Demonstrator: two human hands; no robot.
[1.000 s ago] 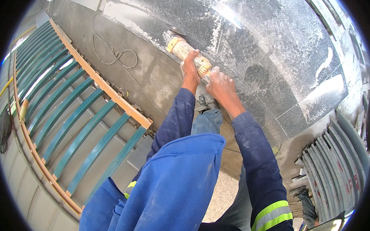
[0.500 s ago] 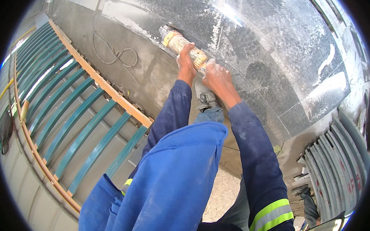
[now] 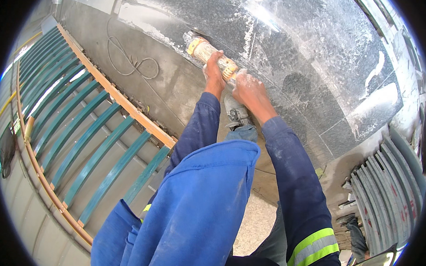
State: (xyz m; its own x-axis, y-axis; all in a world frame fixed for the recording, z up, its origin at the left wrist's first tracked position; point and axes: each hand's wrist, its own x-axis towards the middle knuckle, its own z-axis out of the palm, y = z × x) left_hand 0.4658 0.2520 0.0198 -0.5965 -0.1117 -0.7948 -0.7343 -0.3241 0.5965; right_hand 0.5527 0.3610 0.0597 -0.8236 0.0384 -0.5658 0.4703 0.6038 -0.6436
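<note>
A dusty yellow angle grinder [image 3: 204, 48] is gripped by both my hands at the left edge of a dark, dust-streaked stone slab [image 3: 313, 96]. My left hand [image 3: 214, 73] wraps round the middle of its body. Behind it, my right hand [image 3: 250, 90] closes on the rear end of the tool. At the grinder's far end, the disc [image 3: 197, 32] meets the slab or lies just above it; I cannot tell which. White dust fans out over the stone beside the disc. Both hands are coated with pale dust.
A teal slatted frame with orange wooden rails [image 3: 116, 94] stands at my left. A grey cable [image 3: 147, 67] loops on the concrete floor. Several grey slabs [image 3: 384, 186] stand stacked at the right. My shoe [image 3: 237, 112] is below the grinder; blue cloth [image 3: 196, 203] hangs in front of me.
The grinder and both hands hold nearly the same place, with only a very slight shift. The blue cloth has moved slightly to the left.
</note>
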